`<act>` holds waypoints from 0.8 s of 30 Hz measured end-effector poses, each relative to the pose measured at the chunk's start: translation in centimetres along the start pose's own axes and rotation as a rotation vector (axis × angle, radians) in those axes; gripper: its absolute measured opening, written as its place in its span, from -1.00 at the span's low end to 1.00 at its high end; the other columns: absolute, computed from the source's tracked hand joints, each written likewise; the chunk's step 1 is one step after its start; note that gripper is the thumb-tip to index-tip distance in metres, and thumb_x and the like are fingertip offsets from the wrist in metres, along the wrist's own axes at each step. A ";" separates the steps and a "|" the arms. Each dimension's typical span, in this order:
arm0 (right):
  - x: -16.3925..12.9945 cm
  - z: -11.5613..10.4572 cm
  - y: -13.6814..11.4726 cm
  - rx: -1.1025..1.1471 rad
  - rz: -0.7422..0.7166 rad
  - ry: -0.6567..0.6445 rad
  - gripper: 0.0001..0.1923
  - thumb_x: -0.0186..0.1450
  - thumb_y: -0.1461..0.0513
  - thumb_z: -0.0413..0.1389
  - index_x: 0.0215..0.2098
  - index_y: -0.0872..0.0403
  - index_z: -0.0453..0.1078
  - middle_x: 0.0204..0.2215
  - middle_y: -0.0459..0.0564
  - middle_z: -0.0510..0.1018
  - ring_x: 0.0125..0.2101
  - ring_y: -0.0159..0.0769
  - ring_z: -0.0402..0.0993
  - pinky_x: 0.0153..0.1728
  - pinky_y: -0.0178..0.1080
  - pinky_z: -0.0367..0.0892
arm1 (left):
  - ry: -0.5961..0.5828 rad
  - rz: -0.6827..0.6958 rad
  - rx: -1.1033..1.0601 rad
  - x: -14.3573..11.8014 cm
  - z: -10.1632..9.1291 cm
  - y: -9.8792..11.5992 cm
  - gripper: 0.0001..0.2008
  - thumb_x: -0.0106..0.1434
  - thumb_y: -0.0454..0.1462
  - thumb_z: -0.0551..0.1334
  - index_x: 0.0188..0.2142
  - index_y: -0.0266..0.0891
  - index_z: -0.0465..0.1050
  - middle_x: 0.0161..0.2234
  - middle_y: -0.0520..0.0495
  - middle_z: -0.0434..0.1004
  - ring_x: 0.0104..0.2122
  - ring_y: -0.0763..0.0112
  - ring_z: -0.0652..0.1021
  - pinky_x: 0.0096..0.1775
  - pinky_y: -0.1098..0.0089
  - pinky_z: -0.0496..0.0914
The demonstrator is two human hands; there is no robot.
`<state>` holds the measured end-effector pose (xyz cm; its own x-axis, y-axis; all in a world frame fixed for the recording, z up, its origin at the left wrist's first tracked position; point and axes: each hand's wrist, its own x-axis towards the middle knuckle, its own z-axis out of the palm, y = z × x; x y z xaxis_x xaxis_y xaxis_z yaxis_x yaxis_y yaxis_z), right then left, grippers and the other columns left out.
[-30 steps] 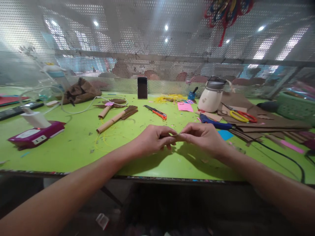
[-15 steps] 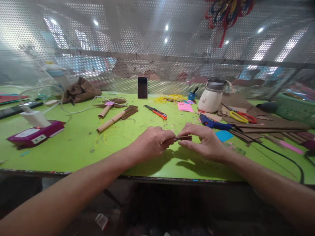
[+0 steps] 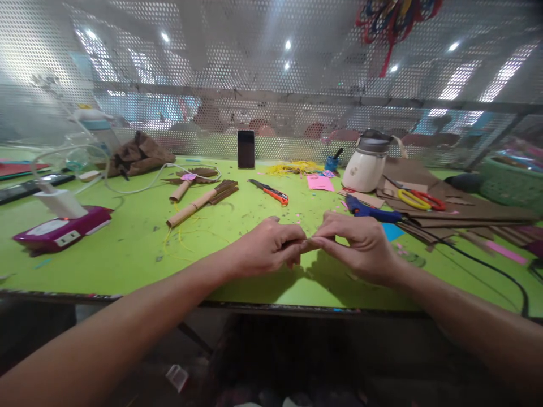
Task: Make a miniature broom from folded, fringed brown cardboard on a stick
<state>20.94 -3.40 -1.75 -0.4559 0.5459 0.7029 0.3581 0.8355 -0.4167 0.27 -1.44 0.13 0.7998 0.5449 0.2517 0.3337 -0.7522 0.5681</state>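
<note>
Over the front of the green table, my left hand [image 3: 274, 246] is closed in a pinch, its fingertips almost meeting those of my right hand [image 3: 358, 243]. Between them is a small piece of pleated brown paper [image 3: 309, 242]; only a sliver shows, the rest covered by my fingers. My right thumb and forefinger press together on its right end. Ahead of my hands lies an orange utility knife [image 3: 271, 193] with its dark blade pointing left. A blue glue gun [image 3: 371, 210] rests just beyond my right hand, near a blue paper piece [image 3: 392, 232].
To the left lie rolled brown paper pieces [image 3: 193, 208] and a purple power strip [image 3: 63, 230]. A phone [image 3: 246, 150] stands upright at the back. Rightward are a cream jug [image 3: 365, 168], scissors [image 3: 419, 200], brown paper sheets [image 3: 470, 206] and a green basket [image 3: 509, 181].
My right fingers have closed onto the pleated brown paper, whose folded end stood visible between thumb and forefinger before. My left hand keeps its pinch in nearly the same place.
</note>
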 end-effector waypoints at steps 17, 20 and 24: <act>0.1 -0.5 -0.4 -0.076 0.136 -0.137 -0.81 0.33 0.21 0.04 -0.37 0.10 0.46 -0.62 -0.12 0.50 -0.59 -0.45 0.38 -0.53 -0.39 0.21 | 0.061 -0.018 0.076 0.3 -0.3 -0.6 -0.67 0.33 -0.12 0.06 -0.41 -0.28 0.43 -0.55 0.02 0.49 -0.55 0.55 0.42 -0.45 0.55 0.19; 0.2 -0.9 -0.2 -0.123 0.157 -0.070 -0.78 0.32 0.19 0.06 -0.42 0.09 0.45 -0.63 -0.11 0.50 -0.61 -0.45 0.35 -0.55 -0.38 0.20 | 0.061 -0.060 0.117 0.3 -0.6 -0.6 -0.69 0.34 -0.16 0.03 -0.39 -0.27 0.43 -0.53 0.01 0.51 -0.54 0.54 0.41 -0.45 0.54 0.19; 0.5 -1.3 0.1 -0.069 0.241 0.047 -0.74 0.24 0.12 0.16 -0.54 0.09 0.44 -0.69 -0.10 0.47 -0.67 -0.45 0.29 -0.64 -0.37 0.15 | 0.047 -0.124 0.153 0.4 -0.8 -0.4 -0.68 0.35 -0.16 0.01 -0.43 -0.26 0.38 -0.57 0.04 0.48 -0.57 0.54 0.38 -0.46 0.53 0.17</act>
<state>21.80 -3.15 -0.73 -0.3127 0.7242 0.6146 0.5074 0.6743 -0.5365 0.02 -0.67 0.66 0.7248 0.6511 0.2252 0.5033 -0.7236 0.4724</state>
